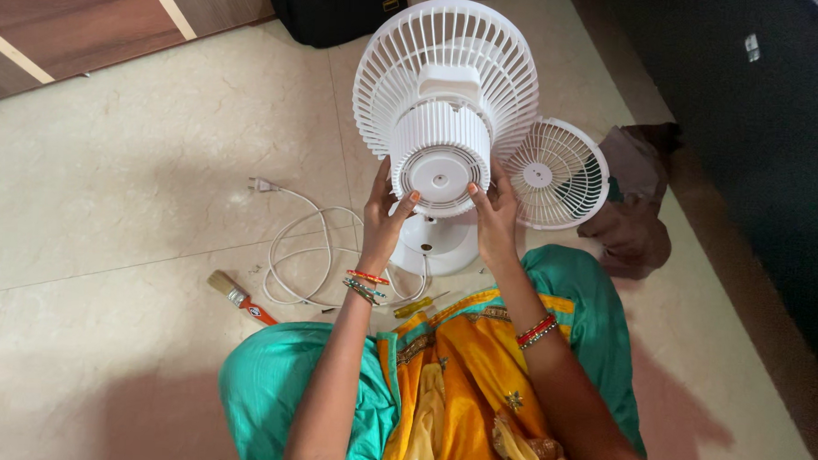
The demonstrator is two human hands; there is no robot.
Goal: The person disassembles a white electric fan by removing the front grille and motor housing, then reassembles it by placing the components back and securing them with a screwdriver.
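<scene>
**Fan held by its motor housing**

Fan (446,86) stands on its round base (436,245) on the floor (120,184), rear grille facing up. Both forearms reach forward from the lap. The left hand (387,211) and right hand (496,210) clasp the ribbed motor housing (441,154) from either side, fingertips on its end cap. A loose grille (556,172) leans just right; cord (309,245), screwdriver (417,305) and brush (239,297) lie left.

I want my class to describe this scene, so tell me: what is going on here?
A person sitting on the floor holds the round motor housing at the back of a white table fan with both hands, the left hand and right hand on either side. A detached grille leans beside it. A power cord, paintbrush and screwdriver lie on the tiled floor.
</scene>
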